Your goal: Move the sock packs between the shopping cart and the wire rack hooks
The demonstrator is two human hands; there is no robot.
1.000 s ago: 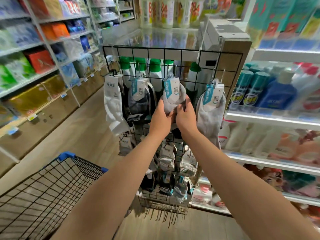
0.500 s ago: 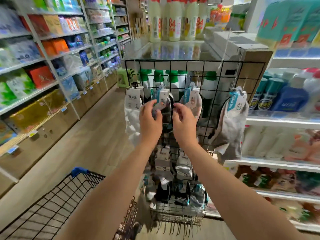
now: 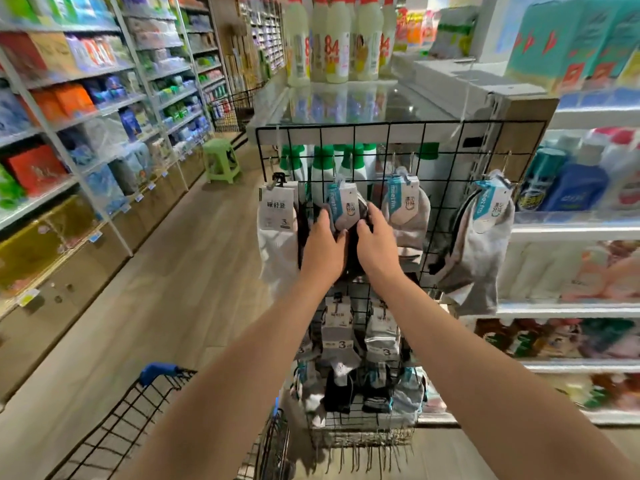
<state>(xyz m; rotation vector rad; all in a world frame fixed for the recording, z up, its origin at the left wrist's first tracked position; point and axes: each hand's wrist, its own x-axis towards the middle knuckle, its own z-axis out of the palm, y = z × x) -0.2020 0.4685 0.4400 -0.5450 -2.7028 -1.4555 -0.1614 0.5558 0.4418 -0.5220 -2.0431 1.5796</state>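
A black wire grid rack (image 3: 446,140) hangs packs of socks on hooks. Both my hands reach up to one pack of dark grey socks (image 3: 348,211) with a teal and white label, second from the left in the top row. My left hand (image 3: 323,249) grips its left side, and my right hand (image 3: 375,245) grips its right side. A white sock pack (image 3: 278,230) hangs to the left. A light grey pack (image 3: 407,209) hangs just right of my right hand, and another grey pack (image 3: 481,251) hangs further right.
A black wire cart with a blue handle (image 3: 157,370) stands at the lower left. Lower sock packs (image 3: 341,337) and a wire basket (image 3: 360,431) fill the rack's bottom. Stocked shelves line both sides. A green stool (image 3: 221,161) stands down the aisle.
My hands moved from the light grey pack to the dark grey pack on its left, and now hold it on both sides. The view has shifted, so the rack sits further right.
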